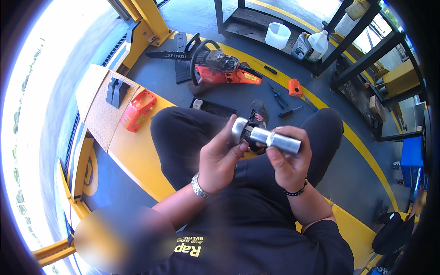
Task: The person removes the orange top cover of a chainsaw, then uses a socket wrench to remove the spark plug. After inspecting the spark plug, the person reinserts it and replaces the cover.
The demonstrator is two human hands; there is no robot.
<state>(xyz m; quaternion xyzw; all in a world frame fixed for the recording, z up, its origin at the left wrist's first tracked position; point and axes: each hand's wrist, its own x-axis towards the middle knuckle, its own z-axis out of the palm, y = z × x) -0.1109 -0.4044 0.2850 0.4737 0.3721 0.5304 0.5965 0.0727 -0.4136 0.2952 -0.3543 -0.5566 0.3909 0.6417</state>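
Above my lap, my left hand (218,158) is closed round a round, silvery, drum-shaped metal part (238,130) with a dark inner side. My right hand (293,158) grips a shiny metal socket (285,143), its narrower end pointing left at the round part. The two pieces meet or nearly meet; dark parts between them hide whether they touch. On the floor beyond my knees lies an orange chainsaw (220,71), its black guide bar pointing left and its top uncovered.
An orange cover (138,111) lies on the yellow platform at left. Pliers (277,97), a screwdriver (289,111), a small orange cover (295,87) and a black tray (215,108) lie on the floor. A white bucket (277,35) and jugs (318,45) stand on the rack behind.
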